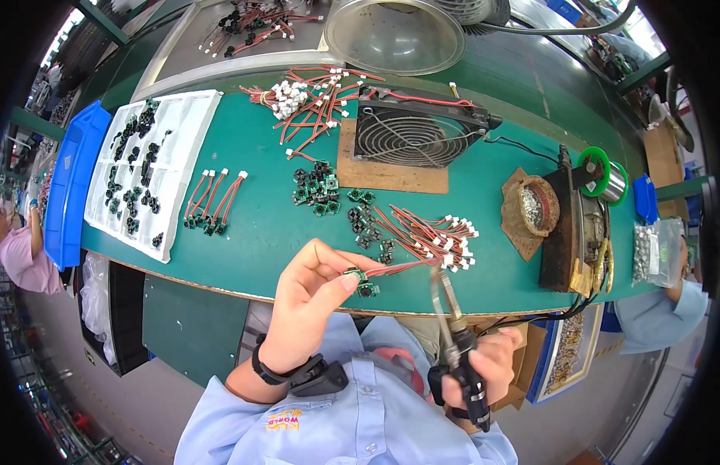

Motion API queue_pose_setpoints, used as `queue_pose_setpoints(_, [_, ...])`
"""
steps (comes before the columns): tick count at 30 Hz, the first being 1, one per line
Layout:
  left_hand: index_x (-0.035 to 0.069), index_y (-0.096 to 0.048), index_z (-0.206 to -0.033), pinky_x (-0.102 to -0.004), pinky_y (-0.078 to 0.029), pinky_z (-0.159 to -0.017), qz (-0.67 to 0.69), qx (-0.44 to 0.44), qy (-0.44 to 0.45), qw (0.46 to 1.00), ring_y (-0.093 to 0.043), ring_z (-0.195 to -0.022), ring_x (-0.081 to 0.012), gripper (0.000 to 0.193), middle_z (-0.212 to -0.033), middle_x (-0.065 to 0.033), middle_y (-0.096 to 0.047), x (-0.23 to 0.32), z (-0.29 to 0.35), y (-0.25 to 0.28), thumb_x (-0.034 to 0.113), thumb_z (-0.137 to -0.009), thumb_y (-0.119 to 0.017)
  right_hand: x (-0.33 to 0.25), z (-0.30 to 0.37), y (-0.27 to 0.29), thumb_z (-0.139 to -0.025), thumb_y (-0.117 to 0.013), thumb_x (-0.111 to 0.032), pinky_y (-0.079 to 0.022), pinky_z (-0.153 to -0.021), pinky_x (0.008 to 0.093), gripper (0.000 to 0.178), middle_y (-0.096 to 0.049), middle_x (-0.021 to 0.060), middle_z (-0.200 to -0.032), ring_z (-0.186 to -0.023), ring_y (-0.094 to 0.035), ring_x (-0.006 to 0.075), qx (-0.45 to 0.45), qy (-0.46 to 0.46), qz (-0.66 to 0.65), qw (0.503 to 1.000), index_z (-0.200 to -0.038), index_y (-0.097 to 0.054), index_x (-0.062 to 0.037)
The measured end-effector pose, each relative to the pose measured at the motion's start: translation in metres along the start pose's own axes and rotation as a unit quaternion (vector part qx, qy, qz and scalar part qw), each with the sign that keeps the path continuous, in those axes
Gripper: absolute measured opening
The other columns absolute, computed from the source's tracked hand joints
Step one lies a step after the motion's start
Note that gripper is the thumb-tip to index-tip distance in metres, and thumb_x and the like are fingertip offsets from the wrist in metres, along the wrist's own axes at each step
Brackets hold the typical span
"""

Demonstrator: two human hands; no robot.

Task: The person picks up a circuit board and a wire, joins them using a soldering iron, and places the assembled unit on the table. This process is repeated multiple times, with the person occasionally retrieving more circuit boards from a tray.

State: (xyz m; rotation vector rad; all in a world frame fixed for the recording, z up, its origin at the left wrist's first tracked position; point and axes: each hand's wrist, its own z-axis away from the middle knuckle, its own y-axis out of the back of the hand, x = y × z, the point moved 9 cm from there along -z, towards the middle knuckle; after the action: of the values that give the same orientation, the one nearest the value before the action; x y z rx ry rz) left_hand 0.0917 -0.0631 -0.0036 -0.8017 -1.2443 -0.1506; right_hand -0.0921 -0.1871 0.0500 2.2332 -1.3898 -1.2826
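Pinched between the thumb and fingers of my left hand (307,291) is a small green circuit board (365,287), with a dark round part on its face. Red and dark wires (398,268) run from it to the right, toward the iron's metal end. My right hand (495,366) is wrapped round the black handle of a soldering iron (470,377). Its metal tip points up and away from me, beside the wires; whether they touch I cannot tell. Past my hands lie a pile of wire leads with white connectors (445,239) and several black parts (364,226).
A fan (414,132) stands on a brown board (391,177). Circuit boards (317,186) lie before it. At left are a white tray (162,194) and blue bin (74,186). Solder spools (604,177) and a round dish (536,206) sit right. Another person's sleeve (661,316) shows far right.
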Motion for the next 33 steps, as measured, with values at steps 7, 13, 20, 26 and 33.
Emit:
queue_pose_setpoints(7, [0.005,-0.046,-0.085,-0.0327,-0.043,-0.081,0.126,-0.013,0.112,0.986,-0.057,-0.085,-0.0205,0.011,-0.092,-0.0181,-0.061,-0.013,0.004,-0.007,0.009,-0.080,-0.055,0.029,0.021,0.012,-0.080,-0.061,-0.012,-0.040,-0.079,0.0339,0.037,-0.050,0.0062,-0.077,-0.073,-0.050,0.0172,0.162,-0.109,0.028,0.980,-0.114,-0.045,-0.0071])
queue_pose_setpoints(13, [0.004,-0.045,-0.085,-0.0321,-0.043,-0.078,0.104,-0.011,0.096,0.990,-0.055,-0.083,-0.0197,0.013,-0.091,-0.0181,-0.060,-0.009,0.007,0.000,0.009,-0.080,-0.056,0.062,0.024,-0.008,-0.083,-0.052,0.005,-0.045,-0.069,0.0270,0.028,-0.059,0.0114,-0.085,-0.073,-0.056,0.0175,0.207,-0.265,-0.111,0.935,-0.109,-0.044,-0.0042])
queue_pose_setpoints(20, [0.004,-0.046,-0.087,-0.0319,-0.042,-0.082,0.016,0.017,-0.004,1.000,-0.058,-0.089,-0.0209,0.011,-0.096,-0.0209,-0.062,0.007,0.014,0.038,0.006,-0.082,-0.056,0.059,-0.022,-0.051,-0.075,-0.061,0.008,-0.046,-0.064,0.0302,0.030,-0.064,0.0125,-0.087,-0.073,-0.058,0.0209,0.145,-0.218,0.012,0.965,-0.100,-0.049,-0.0039])
queue_pose_setpoints(26, [0.003,-0.046,-0.087,-0.0315,-0.043,-0.081,-0.006,0.052,-0.031,0.998,-0.058,-0.087,-0.0200,0.012,-0.095,-0.0210,-0.062,0.014,0.018,0.050,0.005,-0.082,-0.057,0.045,-0.044,-0.065,-0.067,-0.063,0.008,-0.042,-0.064,0.0349,0.032,-0.059,0.0097,-0.079,-0.071,-0.054,0.0283,0.069,-0.152,0.135,0.977,-0.094,-0.053,-0.0052])
queue_pose_setpoints(33, [0.002,-0.045,-0.088,-0.0292,-0.043,-0.078,-0.034,0.054,-0.037,0.997,-0.058,-0.084,-0.0186,0.012,-0.095,-0.0197,-0.061,0.017,0.017,0.042,0.002,-0.082,-0.056,0.048,-0.030,-0.066,-0.071,-0.057,-0.007,-0.037,-0.069,0.0357,0.026,-0.056,0.0073,-0.075,-0.072,-0.053,0.0267,0.029,-0.045,0.210,0.976,-0.096,-0.051,-0.0071])
